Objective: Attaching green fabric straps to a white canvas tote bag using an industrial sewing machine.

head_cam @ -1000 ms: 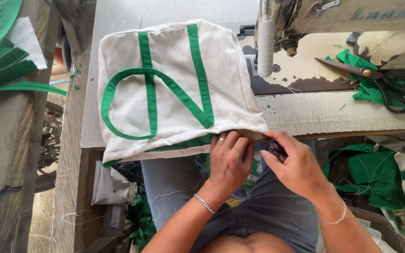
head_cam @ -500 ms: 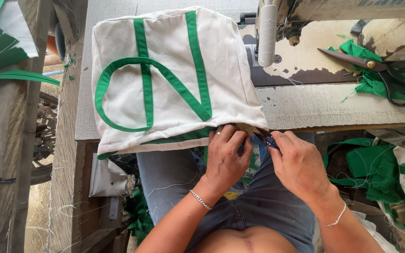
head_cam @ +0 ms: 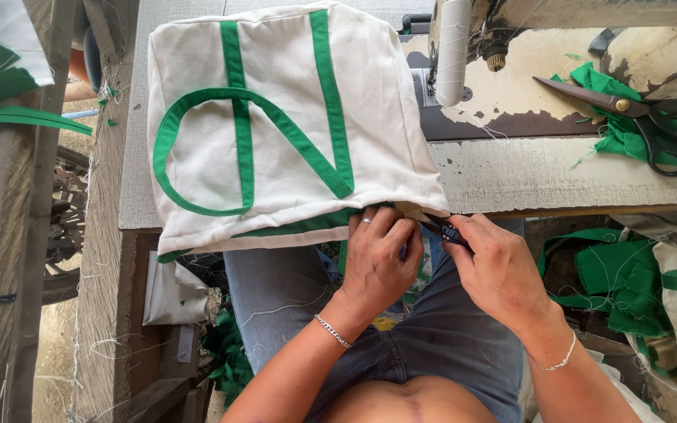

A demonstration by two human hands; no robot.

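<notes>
at table edge, bag mouth toward hands

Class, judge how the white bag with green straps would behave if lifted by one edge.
The white bag probably flops: its edge droops over the table. Likely light, since the left hand pinches it easily. Unlikely to roll or break.

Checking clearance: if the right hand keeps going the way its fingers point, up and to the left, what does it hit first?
Probably the white bag at its lower corner: the right hand, holding a small dark tool, points there, beside the left hand. Depth unclear.
</notes>
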